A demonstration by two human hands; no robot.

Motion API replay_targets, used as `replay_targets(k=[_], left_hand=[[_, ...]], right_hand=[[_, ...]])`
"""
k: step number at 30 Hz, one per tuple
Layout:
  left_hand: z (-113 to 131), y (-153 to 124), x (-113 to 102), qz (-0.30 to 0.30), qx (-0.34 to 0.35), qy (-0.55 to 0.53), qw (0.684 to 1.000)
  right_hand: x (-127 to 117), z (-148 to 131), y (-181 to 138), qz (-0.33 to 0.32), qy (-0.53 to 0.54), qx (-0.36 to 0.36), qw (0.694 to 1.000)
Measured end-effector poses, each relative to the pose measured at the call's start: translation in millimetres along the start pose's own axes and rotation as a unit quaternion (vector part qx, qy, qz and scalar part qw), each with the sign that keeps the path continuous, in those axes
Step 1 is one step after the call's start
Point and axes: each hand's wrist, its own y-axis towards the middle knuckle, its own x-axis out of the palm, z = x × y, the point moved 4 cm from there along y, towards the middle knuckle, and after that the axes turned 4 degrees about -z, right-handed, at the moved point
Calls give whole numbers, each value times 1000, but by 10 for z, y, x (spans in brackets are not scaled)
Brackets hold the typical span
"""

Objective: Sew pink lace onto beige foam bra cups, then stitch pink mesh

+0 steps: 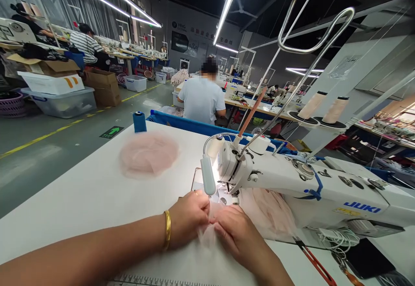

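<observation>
Pale pink sheer fabric [207, 237] pinched between both hands on the white surface [81, 229], just in front of the needle end of the sewing machine [266, 165], with only a short span left between the two grips, apparently for close control. Fingers of the left hand [189, 214] curled tight and closed on the cloth from one side; fingers of the right hand [238, 227] closed on it from the other, thumb toward the left, probably to keep the thin layer taut and lined up. Impossible to tell from this angle the exact contact between cloth and needle. More pink fabric [270, 210] bunched under the machine's arm, right of the needle, likely for the room there. Small gooseneck lamp [208, 175] beside the needle, evidently for light on the fine cloth. Loose pink heap [149, 154] farther off on the left, well apart from the hands, presumably to avoid tangling. Blue thread cone [139, 123] upright near the far edge; pale thread cones [313, 105] raised on a stand, seemingly for a free thread run. Red-handled tool [315, 262] lying right of the right forearm, handy by its position. Ruler markings [162, 283] along the near edge, perhaps for quick measuring.
</observation>
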Motion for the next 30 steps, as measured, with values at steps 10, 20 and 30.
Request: replay_targets(k=[10, 20, 30], left_hand=[[-13, -153, 84, 22, 47, 42, 998], [-216, -61, 92, 12, 22, 72, 997], [-277, -5, 64, 0, -4, 44, 999]], right_hand=[[5, 8, 4, -58, -1, 26, 998], [79, 89, 61, -54, -16, 48, 997], [166, 78, 92, -5, -34, 31, 999]])
